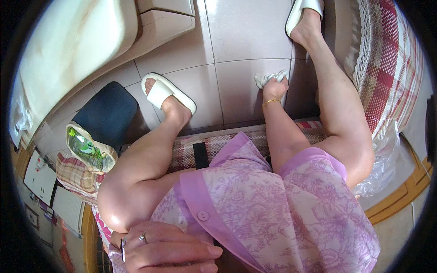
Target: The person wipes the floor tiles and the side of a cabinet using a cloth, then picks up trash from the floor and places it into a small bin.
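Note:
My right hand [276, 88], with a gold bracelet at the wrist, reaches down between my legs to the tiled floor [249, 30]. A crumpled white cloth or tissue [263, 80] is gripped in its fingers, against a tile near a grout line. Close to the camera, my left hand [170, 247] is bent across the front of my body, its back facing up and a ring on one finger. The palm is hidden, so whether it holds anything does not show. Purple-and-white patterned clothing [252, 204] hangs between the two hands.
White slippers [160, 97] are on my feet. A dark stool or bin [107, 111] stands at left beside a bag with green packaging [89, 150]. Pale furniture [85, 30] curves along the upper left. Plaid-covered seating [385, 68] and a clear plastic bag [379, 170] lie at right.

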A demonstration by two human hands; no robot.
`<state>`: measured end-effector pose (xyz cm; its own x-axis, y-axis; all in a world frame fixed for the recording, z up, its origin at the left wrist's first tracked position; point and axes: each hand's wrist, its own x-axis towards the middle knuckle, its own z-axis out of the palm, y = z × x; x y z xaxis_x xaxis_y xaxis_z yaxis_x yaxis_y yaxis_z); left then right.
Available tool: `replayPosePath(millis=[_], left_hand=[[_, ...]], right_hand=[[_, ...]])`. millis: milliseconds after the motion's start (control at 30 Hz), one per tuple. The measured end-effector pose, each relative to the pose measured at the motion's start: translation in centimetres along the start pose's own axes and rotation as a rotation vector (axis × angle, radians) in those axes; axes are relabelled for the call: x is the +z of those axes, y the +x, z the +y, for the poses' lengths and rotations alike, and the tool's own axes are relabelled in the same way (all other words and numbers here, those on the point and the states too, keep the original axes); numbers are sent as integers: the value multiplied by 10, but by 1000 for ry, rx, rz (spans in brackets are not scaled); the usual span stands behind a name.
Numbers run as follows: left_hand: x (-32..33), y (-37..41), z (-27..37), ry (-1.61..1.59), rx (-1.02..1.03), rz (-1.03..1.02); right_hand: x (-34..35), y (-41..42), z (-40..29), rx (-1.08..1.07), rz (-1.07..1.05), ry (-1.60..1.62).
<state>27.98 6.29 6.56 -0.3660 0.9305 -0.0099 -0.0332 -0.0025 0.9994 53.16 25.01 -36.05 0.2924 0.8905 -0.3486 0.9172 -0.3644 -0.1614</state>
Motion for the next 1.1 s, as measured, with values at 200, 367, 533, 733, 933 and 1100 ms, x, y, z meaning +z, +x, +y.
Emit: replayPosePath(millis=[200, 367, 533, 733, 933, 1100], left_hand=[[-7, -8, 1, 31, -2, -2], [-8, -9, -4, 46, -14, 41], [-6, -4, -6, 58, -33, 96], [-12, -3, -7, 27, -101, -74], [2, 7, -1, 16, -25, -58], [7, 6, 14, 85, -36, -41]], right_hand=[[-2, 14, 27, 370, 110, 94], [-11, 76, 92, 408, -21, 148], [8, 93, 75, 290, -132, 122], [47, 88, 69, 372, -265, -143], [82, 27, -27, -446, 194, 357], [37, -44, -109, -834, -101, 108]])
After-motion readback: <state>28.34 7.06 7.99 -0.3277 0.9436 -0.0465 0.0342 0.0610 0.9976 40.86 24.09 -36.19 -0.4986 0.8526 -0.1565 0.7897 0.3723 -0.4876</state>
